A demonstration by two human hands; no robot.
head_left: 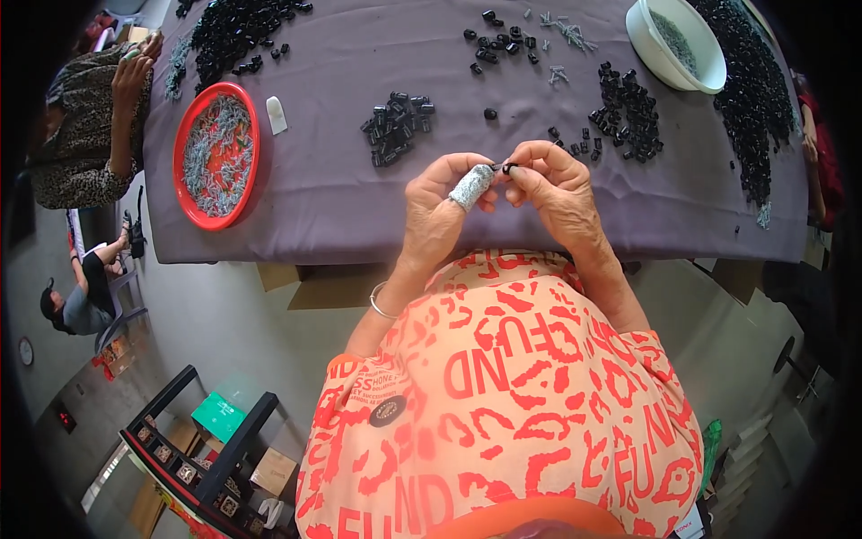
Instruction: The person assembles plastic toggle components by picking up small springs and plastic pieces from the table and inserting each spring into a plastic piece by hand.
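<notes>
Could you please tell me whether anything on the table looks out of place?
Only slightly: one small black piece lies alone on the purplish-gray cloth, beyond the left hand and right hand. It looks like a stray because similar pieces lie grouped in clusters. Nothing looks obviously damaged.

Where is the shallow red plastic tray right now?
In the head view's left part, the shallow red plastic tray lies on the grey-purple tablecloth, immediately left of a small white piece.

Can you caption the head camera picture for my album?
Left hand and right hand pinch a small black part over a purple-grey tablecloth.
</notes>
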